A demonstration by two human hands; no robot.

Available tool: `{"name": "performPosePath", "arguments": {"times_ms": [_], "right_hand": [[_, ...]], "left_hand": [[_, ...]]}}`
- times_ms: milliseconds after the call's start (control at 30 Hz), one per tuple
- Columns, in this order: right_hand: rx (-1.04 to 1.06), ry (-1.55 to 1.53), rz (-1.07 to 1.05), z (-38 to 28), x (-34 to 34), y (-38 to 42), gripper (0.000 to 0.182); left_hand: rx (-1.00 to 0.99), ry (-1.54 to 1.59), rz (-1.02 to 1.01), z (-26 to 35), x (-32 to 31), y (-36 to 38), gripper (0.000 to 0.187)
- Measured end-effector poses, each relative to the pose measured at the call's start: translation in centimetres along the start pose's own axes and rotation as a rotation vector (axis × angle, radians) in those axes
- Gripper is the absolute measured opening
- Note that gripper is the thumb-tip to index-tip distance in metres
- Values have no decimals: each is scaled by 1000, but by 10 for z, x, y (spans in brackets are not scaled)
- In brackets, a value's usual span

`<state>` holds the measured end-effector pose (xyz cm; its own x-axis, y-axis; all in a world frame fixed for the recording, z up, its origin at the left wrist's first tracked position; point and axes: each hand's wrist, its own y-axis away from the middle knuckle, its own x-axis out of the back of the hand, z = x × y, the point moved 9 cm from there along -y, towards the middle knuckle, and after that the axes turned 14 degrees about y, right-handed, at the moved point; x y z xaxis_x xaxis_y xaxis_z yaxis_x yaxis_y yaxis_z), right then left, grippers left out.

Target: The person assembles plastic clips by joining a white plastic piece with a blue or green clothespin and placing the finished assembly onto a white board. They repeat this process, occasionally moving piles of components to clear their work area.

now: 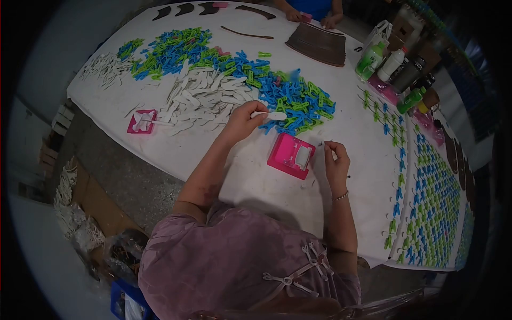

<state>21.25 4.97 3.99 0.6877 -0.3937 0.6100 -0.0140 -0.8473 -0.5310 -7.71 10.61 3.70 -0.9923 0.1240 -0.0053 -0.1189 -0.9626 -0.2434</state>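
My left hand (pixel 244 124) pinches a white flat strip (pixel 276 116) with a rounded end, held above the edge of a pile of blue and green clothespins (pixel 298 104). Just below it on the white table stands a pink tray (pixel 277 154) with a white block-like content (pixel 303 157). To the right of the tray, my right hand (pixel 337 159) has its fingers drawn together. Whatever they may hold is too small to make out. Close to its fingertips is a small pale thing with a dark spot (pixel 319 142). Many similar white strips (pixel 205 101) lie heaped beyond my left hand.
A smaller pink dish (pixel 151 127) with white paste sits at the left. Bottles (pixel 392 65) stand at the right back, beyond rows of clipped clothespins (pixel 429 200). Across the table, another person's hands (pixel 330 21) are near a dark brown sheet (pixel 316 44).
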Motion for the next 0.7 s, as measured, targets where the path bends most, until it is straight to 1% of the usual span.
{"name": "performPosePath", "arguments": {"times_ms": [33, 67, 100, 133, 167, 200, 233, 267, 300, 333, 367, 433, 467, 533, 567, 600, 633, 667, 700], "right_hand": [[-6, 13, 5, -11, 5, -3, 11], [24, -40, -14, -26, 5, -6, 12], [53, -92, -33, -40, 6, -7, 13], [46, -80, -29, -50, 9, -9, 13], [63, -107, -89, -63, 5, -10, 14], [81, -136, -150, -71, 1, -9, 14], [75, -129, -149, -72, 0, -8, 14], [48, -128, -209, -71, -5, -7, 14], [23, -127, -270, -70, -10, -4, 14], [21, -121, -274, -68, -10, -3, 14], [-6, -118, -287, -61, -12, -1, 14], [-32, -109, -307, -53, -16, 3, 14], [-32, -108, -298, -51, -17, 5, 13], [-35, -101, -295, -45, -20, 9, 13], [21, -43, -251, -46, -19, 10, 13], [78, 14, -207, -47, -19, 11, 13], [78, 18, -211, -43, -23, 13, 13], [41, -1, -222, -36, -29, 15, 13], [3, -20, -233, -32, -32, 16, 13]], "left_hand": [[-34, 73, -106, 5, -15, 1, 12], [-32, 84, -117, 7, -23, 1, 12], [-105, 33, -180, 14, -35, 3, 15], [-180, -17, -241, 23, -48, 4, 17], [-178, -8, -250, 27, -54, 4, 17], [-229, -67, -311, 36, -64, 7, 17], [-280, -127, -370, 43, -74, 10, 17], [-278, -120, -373, 43, -79, 11, 17], [-221, -31, -362, 40, -83, 9, 16], [-164, 58, -348, 36, -85, 9, 16], [-163, 66, -346, 37, -87, 10, 16], [2, 200, -322, 26, -88, 12, 13], [3, 208, -318, 22, -90, 13, 13], [-156, 117, -307, 28, -91, 14, 11], [-153, 123, -305, 25, -91, 15, 11], [-255, 41, -290, 35, -90, 18, 10], [-356, -43, -274, 43, -90, 20, 9], [-354, -39, -271, 41, -90, 20, 9], [-408, -66, -271, 43, -89, 21, 8]]}}
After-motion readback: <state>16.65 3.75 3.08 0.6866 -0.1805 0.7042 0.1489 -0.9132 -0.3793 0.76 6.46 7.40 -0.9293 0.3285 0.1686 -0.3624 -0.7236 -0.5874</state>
